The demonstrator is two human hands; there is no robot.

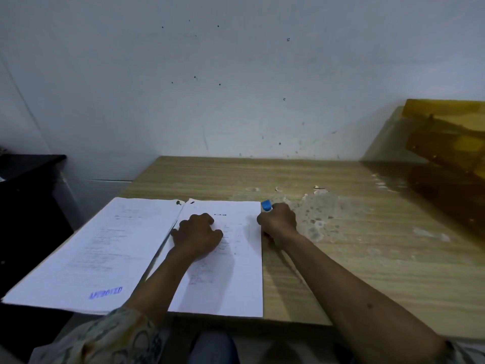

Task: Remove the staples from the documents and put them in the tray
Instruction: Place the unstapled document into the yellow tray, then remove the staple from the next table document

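Mostly hidden in the gripping right hand (278, 219) by the far corner of the document (236, 285), the staple remover (266, 205) shows only its blue tip, pointing toward the wall (236, 74); the left hand (199, 232), fingers loosely bent, presses that document.

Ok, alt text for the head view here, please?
A person's left hand rests on a document on a wooden table, while the right hand grips a blue tool beside its top right corner. A second document lies to the left; an amber tray stands at far right.
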